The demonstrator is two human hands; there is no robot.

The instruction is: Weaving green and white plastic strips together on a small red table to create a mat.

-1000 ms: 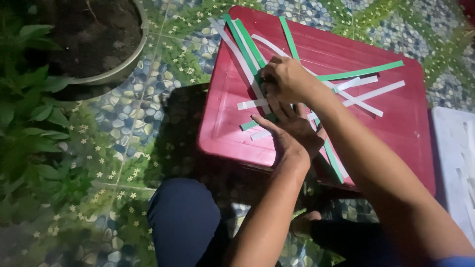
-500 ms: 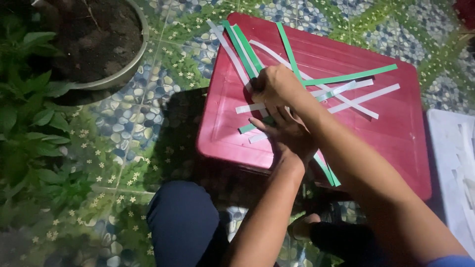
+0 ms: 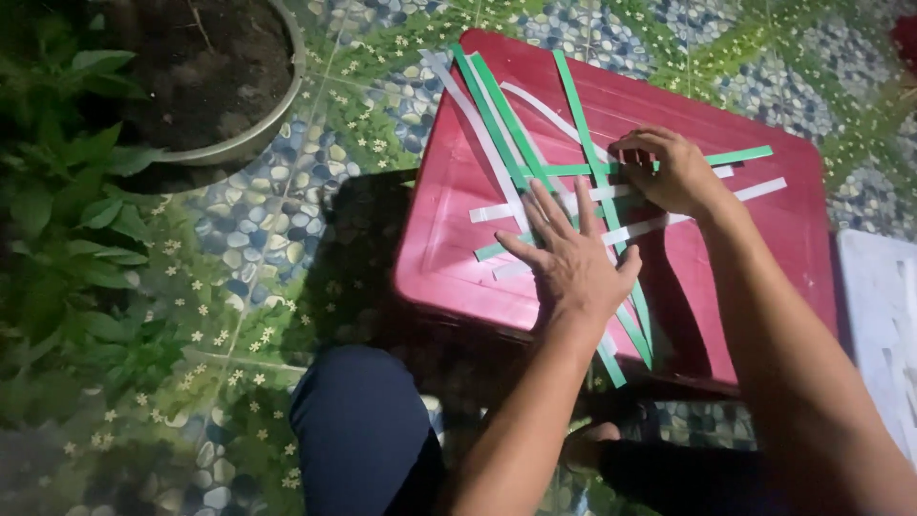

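— What lies at the centre of the frame?

— Green strips and white strips of paper, crossed over one another in a loose lattice on top of a dark red plastic bench. Several long ones run diagonally from the far left corner toward the near edge; shorter ones cross them sideways.

— And the hands?

— The left hand lies flat, palm down and fingers spread, pressing on the crossing strips near the middle of the bench. The right hand is curled, its fingertips pinched on the strips just beyond, where a green sideways strip meets a long green diagonal. Exactly which strip it grips cannot be told.

— Do any strips leave the surface?

— The near ends of two green strips hang over the front edge of the bench, beside the left forearm.

— What surrounds it?

— A floor of pebble-patterned tile with small pale flowers and green bands. The person's knee, in dark blue cloth, shows below the bench. At far left, leafy green plants stand beside a round pot of soil. A white slab sits at the right edge.
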